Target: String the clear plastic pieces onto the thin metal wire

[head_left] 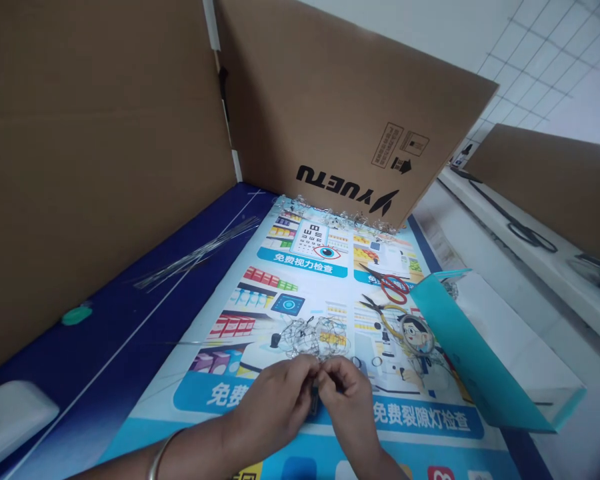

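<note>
My left hand (285, 393) and my right hand (347, 397) meet over the printed sheet (330, 287), fingers pinched together. What they hold is too small and too covered to name; a small dark piece (315, 400) shows between them. Just beyond the fingertips lies a loose tangle of bent thin wire pieces (310, 337). A fine straight wire (190, 343) stretches out on the left. To the right of my hands are yellow-handled pliers (387, 317), with red-handled scissors (393, 288) behind them and a coil of wire (417, 335) by the pliers' handles.
A bundle of straight wires (200, 255) lies on the blue surface at left, near a green disc (77, 315) and a white object (13, 420). An open teal box (485, 360) stands right. Cardboard panels (350, 100) wall the back and left, with wire scraps (340, 219) along the base.
</note>
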The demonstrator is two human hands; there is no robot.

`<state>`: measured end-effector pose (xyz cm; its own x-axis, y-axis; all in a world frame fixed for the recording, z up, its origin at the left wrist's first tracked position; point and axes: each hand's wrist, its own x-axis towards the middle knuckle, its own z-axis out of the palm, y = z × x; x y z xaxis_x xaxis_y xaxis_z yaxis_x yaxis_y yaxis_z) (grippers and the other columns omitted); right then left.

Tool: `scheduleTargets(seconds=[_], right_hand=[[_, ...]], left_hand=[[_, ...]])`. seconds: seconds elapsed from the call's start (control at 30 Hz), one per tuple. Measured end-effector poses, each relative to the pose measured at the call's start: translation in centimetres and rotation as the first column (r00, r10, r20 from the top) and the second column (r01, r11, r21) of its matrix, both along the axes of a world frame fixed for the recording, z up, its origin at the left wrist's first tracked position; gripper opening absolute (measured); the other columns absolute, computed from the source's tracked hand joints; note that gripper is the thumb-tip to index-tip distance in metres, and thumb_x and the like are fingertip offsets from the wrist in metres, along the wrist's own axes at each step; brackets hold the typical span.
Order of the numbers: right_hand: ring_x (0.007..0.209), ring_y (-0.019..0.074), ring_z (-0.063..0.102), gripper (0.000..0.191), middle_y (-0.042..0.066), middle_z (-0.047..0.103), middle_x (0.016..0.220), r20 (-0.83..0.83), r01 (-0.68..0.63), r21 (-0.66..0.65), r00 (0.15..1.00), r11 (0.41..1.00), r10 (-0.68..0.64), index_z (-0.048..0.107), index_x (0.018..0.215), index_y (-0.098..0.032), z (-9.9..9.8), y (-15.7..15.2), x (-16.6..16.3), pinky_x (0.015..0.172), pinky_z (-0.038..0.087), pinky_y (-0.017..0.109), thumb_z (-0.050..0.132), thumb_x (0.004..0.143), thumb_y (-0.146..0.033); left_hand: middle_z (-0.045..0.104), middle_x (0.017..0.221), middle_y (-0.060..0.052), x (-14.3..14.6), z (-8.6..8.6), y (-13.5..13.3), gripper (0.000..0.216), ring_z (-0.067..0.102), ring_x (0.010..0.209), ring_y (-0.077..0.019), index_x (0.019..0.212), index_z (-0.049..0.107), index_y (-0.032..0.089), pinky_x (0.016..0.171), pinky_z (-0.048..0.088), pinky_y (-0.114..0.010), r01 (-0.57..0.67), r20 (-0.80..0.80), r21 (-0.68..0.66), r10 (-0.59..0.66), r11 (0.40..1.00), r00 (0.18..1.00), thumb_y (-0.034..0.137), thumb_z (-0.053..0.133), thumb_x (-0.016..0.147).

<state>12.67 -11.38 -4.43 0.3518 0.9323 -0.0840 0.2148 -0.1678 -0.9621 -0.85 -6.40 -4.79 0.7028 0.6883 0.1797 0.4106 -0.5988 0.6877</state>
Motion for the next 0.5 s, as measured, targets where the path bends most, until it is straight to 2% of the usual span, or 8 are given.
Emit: scheduleTargets(seconds=[0.07,0.17,0.23,0.37,0.5], right_hand=[[0.055,0.0105,0.04,0.009,-0.003,0.047,0.058,-0.044,-0.012,0.001,0.999,1.0,0.013,0.052,0.063,-0.017,0.04,-0.01,0.07,0.051,0.035,0.021,0.052,0.072,-0.018],[0.055,0.0101,0.038,0.01,-0.003,0.046,0.058,-0.09,-0.02,-0.002,0.996,1.0,0.02,0.053,0.064,-0.016,0.17,-0.02,0.14,0.051,0.034,0.021,0.054,0.073,-0.021],[0.054,0.0093,0.036,0.012,-0.004,0.045,0.058,-0.12,-0.029,-0.008,0.992,1.0,0.028,0.054,0.064,-0.016,0.26,-0.03,0.18,0.051,0.033,0.02,0.056,0.074,-0.023],[0.051,0.008,0.032,0.015,-0.005,0.041,0.054,-0.182,-0.042,-0.032,0.983,0.999,0.036,0.055,0.066,-0.016,0.39,-0.06,0.29,0.048,0.029,0.02,0.057,0.076,-0.028],[0.052,0.0085,0.037,0.018,-0.005,0.044,0.054,-0.22,-0.067,-0.043,0.974,0.997,0.056,0.058,0.069,-0.016,0.32,-0.16,0.43,0.05,0.032,0.02,0.059,0.076,-0.032]], left_hand=[[0.06,0.072,-0.001,-0.33,-0.04,0.04,0.013,0.059,0.061,-0.0169,0.09,0.047,0.019,0.057,0.044,-0.027,-0.054,-0.006,0.083,0.055,0.995,0.998,0.011,0.038,0.083],[0.062,0.071,-0.003,-0.65,-0.39,0.16,0.014,0.061,0.064,-0.0167,0.092,0.052,0.019,0.059,0.047,-0.027,-0.05,0.037,0.266,0.042,0.963,0.998,0.015,0.039,0.087],[0.064,0.072,-0.004,-0.68,-0.64,0.25,0.017,0.062,0.065,-0.0162,0.094,0.055,0.018,0.06,0.049,-0.026,-0.047,0.073,0.34,0.024,0.939,0.997,0.015,0.039,0.088],[0.065,0.07,-0.004,-0.41,-0.65,0.39,0.021,0.062,0.064,-0.0148,0.094,0.059,0.017,0.061,0.053,-0.025,-0.057,0.12,0.349,0.016,0.935,0.993,0.015,0.039,0.089],[0.066,0.07,-0.004,-0.22,-0.38,0.49,0.022,0.062,0.064,-0.0145,0.093,0.06,0.018,0.062,0.054,-0.025,-0.036,0.117,0.301,0.001,0.953,0.993,0.015,0.039,0.089]])
